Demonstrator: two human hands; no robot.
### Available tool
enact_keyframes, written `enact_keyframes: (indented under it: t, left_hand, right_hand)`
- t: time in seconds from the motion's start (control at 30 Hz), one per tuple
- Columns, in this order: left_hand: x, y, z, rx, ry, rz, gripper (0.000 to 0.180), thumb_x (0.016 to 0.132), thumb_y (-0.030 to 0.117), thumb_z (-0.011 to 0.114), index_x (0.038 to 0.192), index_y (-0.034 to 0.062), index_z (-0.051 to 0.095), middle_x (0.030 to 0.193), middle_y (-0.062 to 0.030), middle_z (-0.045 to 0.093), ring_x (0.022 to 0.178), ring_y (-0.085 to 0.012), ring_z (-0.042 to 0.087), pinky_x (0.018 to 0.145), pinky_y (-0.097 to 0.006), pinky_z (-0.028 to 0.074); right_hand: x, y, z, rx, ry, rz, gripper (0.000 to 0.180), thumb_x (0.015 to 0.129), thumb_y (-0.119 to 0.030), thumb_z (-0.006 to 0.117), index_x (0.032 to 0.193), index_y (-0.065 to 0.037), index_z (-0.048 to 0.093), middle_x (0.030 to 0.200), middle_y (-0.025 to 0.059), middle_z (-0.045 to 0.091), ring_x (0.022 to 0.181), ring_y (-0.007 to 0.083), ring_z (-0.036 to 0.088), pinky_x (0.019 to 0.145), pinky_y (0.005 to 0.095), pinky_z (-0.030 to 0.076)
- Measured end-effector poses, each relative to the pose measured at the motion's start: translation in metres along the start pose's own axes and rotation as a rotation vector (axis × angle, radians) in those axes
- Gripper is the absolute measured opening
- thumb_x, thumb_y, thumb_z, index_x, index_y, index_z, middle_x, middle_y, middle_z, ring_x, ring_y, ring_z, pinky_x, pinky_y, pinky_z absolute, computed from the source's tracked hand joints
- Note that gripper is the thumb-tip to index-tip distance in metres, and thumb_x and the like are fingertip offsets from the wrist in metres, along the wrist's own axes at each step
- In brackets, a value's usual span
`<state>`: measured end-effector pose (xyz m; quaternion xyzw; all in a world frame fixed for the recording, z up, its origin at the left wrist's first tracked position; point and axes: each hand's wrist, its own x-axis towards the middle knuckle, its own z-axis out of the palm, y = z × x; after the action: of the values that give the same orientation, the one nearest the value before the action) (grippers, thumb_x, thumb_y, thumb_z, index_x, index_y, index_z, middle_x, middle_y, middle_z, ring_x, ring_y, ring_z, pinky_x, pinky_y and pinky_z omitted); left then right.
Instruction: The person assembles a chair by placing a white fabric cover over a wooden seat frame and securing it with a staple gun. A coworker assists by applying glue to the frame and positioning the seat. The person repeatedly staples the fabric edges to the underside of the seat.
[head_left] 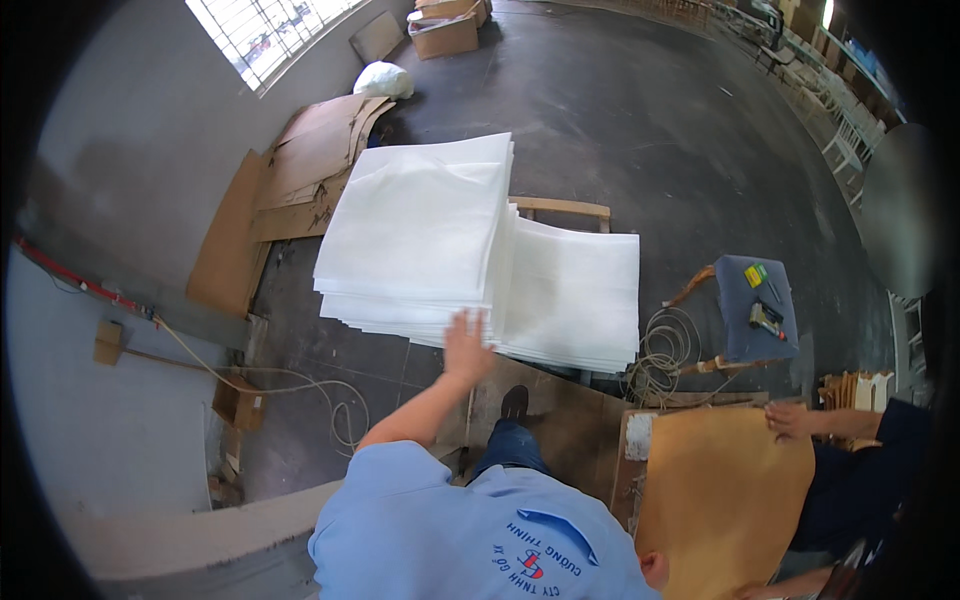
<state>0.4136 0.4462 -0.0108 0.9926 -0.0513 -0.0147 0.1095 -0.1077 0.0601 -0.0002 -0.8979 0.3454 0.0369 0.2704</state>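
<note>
Pointing lengthwise away, brown sheet [720,495] held by right hand [788,420].

Floor [640,110]: dark, bare concrete, scuffed and dusty, running far back.
Wall [120,150]: pale grey plaster on the left, a red pipe [70,275] along it.
Window [262,28]: barred, top left, bright daylight coming through.
Cardboard sheets [300,170]: flattened, leaning and lying at the wall's foot.
Boxes [445,30]: brown cartons by the far wall.
White sack [382,80]: beside the cardboard.
Cord [300,385]: pale, looped on the floor at left.
Stool [755,310]: blue-topped, small tools on it.
Wire coil [660,355]: just beside the stool.
</note>
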Motion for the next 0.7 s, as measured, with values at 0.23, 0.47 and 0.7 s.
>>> enact_keyframes:
  t: [0.23, 0.47, 0.7]
  left_hand:
    - [0.116, -0.102, 0.001, 0.130, -0.097, -0.033, 0.103, 0.092, 0.021, 0.085, 0.176, 0.0222, 0.027, 0.181, -0.0196, 0.024, 0.167, -0.0465, 0.022, 0.134, -0.064, 0.023]
    - [0.218, -0.192, -0.046, -0.502, -0.053, -0.193, 0.060, 0.090, 0.010, 0.075, 0.149, 0.0157, 0.066, 0.147, -0.0171, 0.069, 0.137, -0.0408, 0.063, 0.119, -0.053, 0.047]
    - [0.197, -0.173, -0.002, 0.098, 0.018, 0.286, 0.094, 0.083, 0.000, 0.074, 0.169, 0.0254, 0.045, 0.172, -0.0086, 0.047, 0.161, -0.0376, 0.040, 0.131, -0.064, 0.027]
  right_hand:
    - [0.065, -0.100, -0.012, -0.158, -0.085, 0.176, 0.026, 0.092, -0.025, 0.082, 0.101, -0.004, 0.069, 0.090, 0.0138, 0.070, 0.083, 0.0294, 0.070, 0.071, 0.0473, 0.055]
    - [0.187, -0.228, -0.009, -0.130, -0.130, -0.057, 0.027, 0.094, -0.024, 0.080, 0.107, -0.004, 0.067, 0.096, 0.0140, 0.070, 0.088, 0.0292, 0.070, 0.076, 0.0469, 0.055]
    - [0.264, -0.329, 0.000, -0.058, -0.140, -0.217, 0.029, 0.096, -0.024, 0.078, 0.113, -0.003, 0.065, 0.102, 0.0142, 0.070, 0.093, 0.0290, 0.069, 0.080, 0.0465, 0.055]
